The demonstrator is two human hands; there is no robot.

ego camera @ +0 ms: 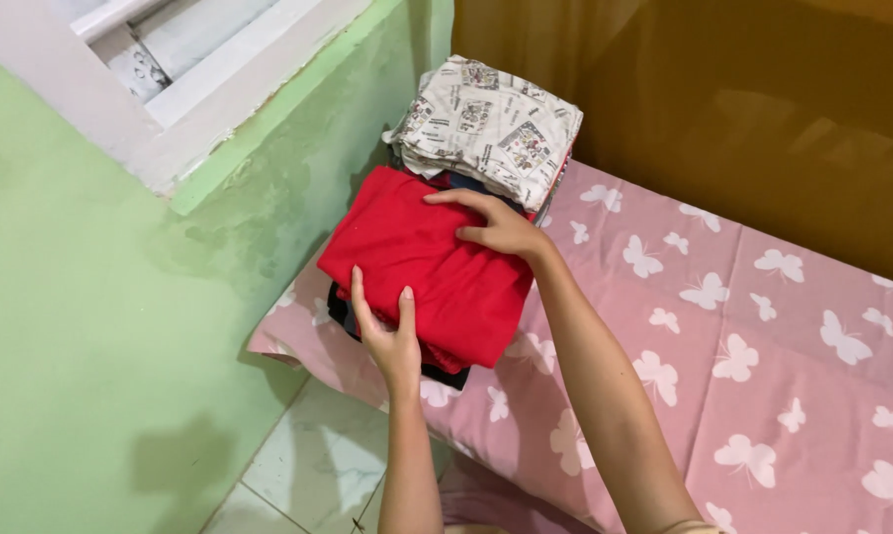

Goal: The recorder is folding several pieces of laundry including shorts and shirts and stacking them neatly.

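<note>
Hands meet on a folded red garment point(422, 262) in the head view. It lies on top of a low stack of folded clothes at the corner of a bed covered by a pink sheet with white butterflies point(763, 376), hard against the green wall point(90, 326).

The left hand point(389, 331) is at the garment's near edge, the side closest to the person. Its fingers point(357, 297) are spread flat on the red cloth, thumb up on top, palm open and pressing rather than clenched; whether any finger hooks under the edge cannot be told.

The right hand point(496, 225) lies on the garment's far side, fingers stretched out flat over the fabric and pointing toward the wall, likewise open and pressing down.

Just beyond the red garment, touching it, stands a taller pile topped by a folded white printed cloth point(491, 129), in the corner against the wall. Darker folded pieces show under the red garment's near edge.
</note>
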